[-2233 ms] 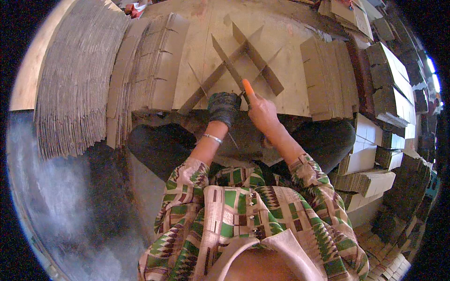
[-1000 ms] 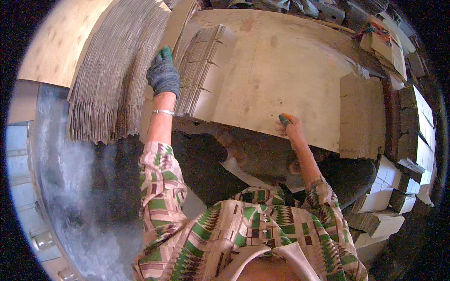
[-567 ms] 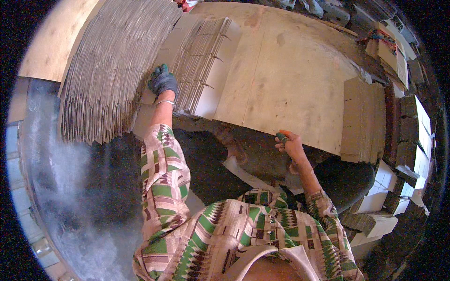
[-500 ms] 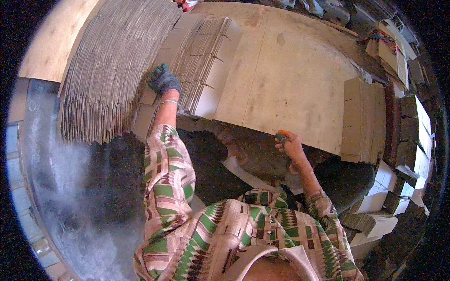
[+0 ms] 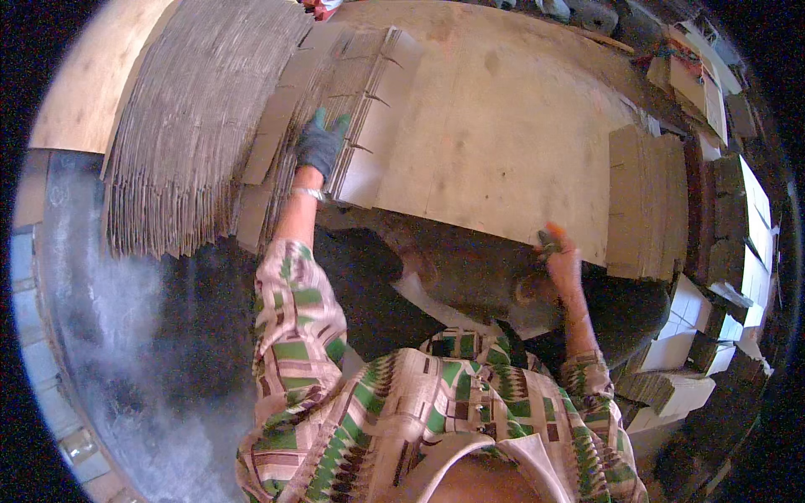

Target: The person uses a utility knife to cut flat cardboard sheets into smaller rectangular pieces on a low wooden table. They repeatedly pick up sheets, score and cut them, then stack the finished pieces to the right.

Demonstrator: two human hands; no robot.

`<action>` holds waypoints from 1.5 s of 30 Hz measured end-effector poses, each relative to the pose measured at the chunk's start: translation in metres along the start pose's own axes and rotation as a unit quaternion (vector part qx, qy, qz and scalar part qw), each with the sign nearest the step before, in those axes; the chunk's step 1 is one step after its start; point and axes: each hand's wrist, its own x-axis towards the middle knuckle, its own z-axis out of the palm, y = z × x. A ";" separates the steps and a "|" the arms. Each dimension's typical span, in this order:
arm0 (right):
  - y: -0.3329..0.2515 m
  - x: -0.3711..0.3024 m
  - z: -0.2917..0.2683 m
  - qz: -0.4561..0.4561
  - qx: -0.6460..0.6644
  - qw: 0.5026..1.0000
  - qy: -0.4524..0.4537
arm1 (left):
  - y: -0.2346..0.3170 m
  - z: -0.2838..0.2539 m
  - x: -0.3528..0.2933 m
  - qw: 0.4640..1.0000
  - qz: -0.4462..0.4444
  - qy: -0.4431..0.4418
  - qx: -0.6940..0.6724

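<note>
My left hand (image 5: 321, 149), in a dark glove with green fingertips, lies on a leaning row of slotted cardboard sheets (image 5: 362, 101). Its fingers are stretched out and apart. Left of it stands a larger, tightly packed row of corrugated cardboard (image 5: 197, 126), with a few loose-edged sheets (image 5: 270, 142) between the two. By the front edge of the plywood board (image 5: 503, 134), my right hand (image 5: 563, 256) is curled closed. Something small, orange and dark green, shows at its fingers; blur hides what it is.
Another block of cardboard sheets (image 5: 646, 201) stands at the board's right end. Farther right are piled flat cardboard pieces (image 5: 696, 92) and white-faced bundles (image 5: 755, 210). A dark, whitish-dusted surface (image 5: 117, 335) lies at the left. My legs are under the board's front edge.
My left hand has shifted right from the gap between the rows onto the slotted sheets, its fingers now stretched out. My right hand has moved right along the board's front edge.
</note>
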 end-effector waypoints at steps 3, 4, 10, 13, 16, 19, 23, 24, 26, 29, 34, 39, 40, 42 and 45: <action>-0.029 0.015 -0.061 -0.173 -0.325 0.911 0.184 | 0.046 0.010 -0.087 0.958 -0.006 -0.026 0.285; -0.054 0.021 -0.072 -0.162 -0.407 0.869 0.228 | 0.047 0.008 -0.106 0.937 0.003 -0.020 0.349; -0.015 0.063 -0.161 -0.016 -0.586 0.779 0.223 | -0.037 0.035 -0.097 0.949 0.032 0.075 0.304; -0.032 0.066 -0.175 0.021 -0.510 0.824 0.247 | -0.001 0.022 -0.099 0.975 0.015 0.126 0.185; -0.022 0.075 -0.187 -0.083 -0.362 0.879 0.300 | 0.029 0.016 -0.097 0.994 -0.009 0.100 0.052; -0.084 0.061 -0.136 -0.044 -0.234 0.932 0.274 | 0.061 0.005 -0.120 0.996 -0.051 0.044 0.056; -0.031 0.084 -0.121 0.019 -0.340 0.904 0.259 | 0.084 0.052 -0.119 0.999 0.007 0.010 -0.033; -0.014 0.085 -0.125 0.027 -0.376 0.892 0.248 | 0.076 0.070 -0.117 0.997 0.026 0.006 -0.073; -0.021 0.082 -0.122 0.088 -0.418 0.878 0.216 | 0.075 0.076 -0.126 0.996 0.033 0.012 -0.081; -0.040 0.065 -0.131 -0.036 -0.428 0.839 0.333 | 0.091 0.084 -0.140 0.996 0.065 0.004 -0.068; -0.100 0.060 -0.107 -0.280 -0.278 0.842 0.369 | 0.100 0.115 -0.141 0.988 0.149 0.010 -0.027; -0.126 0.030 -0.005 -0.247 -0.216 0.938 0.113 | 0.141 0.119 -0.167 0.987 0.141 -0.074 -0.018; -0.130 0.029 0.009 -0.295 -0.206 0.928 0.094 | 0.144 0.121 -0.171 0.985 0.154 -0.074 -0.005; -0.135 0.029 0.025 -0.290 -0.278 0.915 0.034 | 0.148 0.128 -0.179 0.981 0.176 -0.074 0.020; -0.133 0.032 0.035 -0.304 -0.292 0.907 -0.006 | 0.138 0.146 -0.187 0.979 0.179 -0.087 0.031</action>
